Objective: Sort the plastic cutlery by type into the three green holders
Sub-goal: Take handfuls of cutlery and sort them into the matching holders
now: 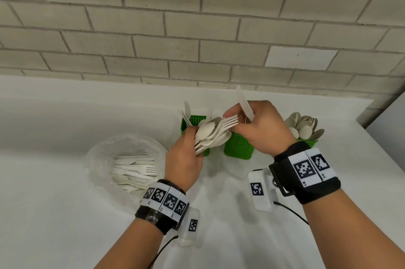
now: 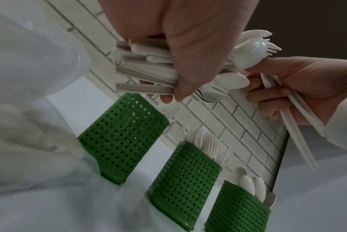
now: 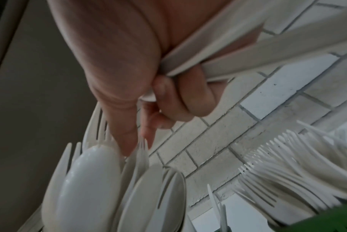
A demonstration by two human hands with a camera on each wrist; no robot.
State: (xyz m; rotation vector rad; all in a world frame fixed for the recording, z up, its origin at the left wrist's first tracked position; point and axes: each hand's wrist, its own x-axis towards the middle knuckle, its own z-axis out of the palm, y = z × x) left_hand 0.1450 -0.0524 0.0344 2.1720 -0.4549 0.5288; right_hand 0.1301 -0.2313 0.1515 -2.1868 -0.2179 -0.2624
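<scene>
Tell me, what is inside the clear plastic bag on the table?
Inside the clear plastic bag lie loose white forks and a spoon, still unsorted. The pieces underneath are covered, so their types and number cannot be seen.

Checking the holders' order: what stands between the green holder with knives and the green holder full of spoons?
A third green woven plastic holder, filled with white forks, stands between them; the left wrist view shows it.

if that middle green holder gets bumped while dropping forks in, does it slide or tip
The middle green holder is probably light: its walls are perforated plastic weave. It stands tall on a narrow base, with forks fanning above the rim, so a knock near the top would likely tip it. On the smooth white counter, a low nudge might slide it.
</scene>
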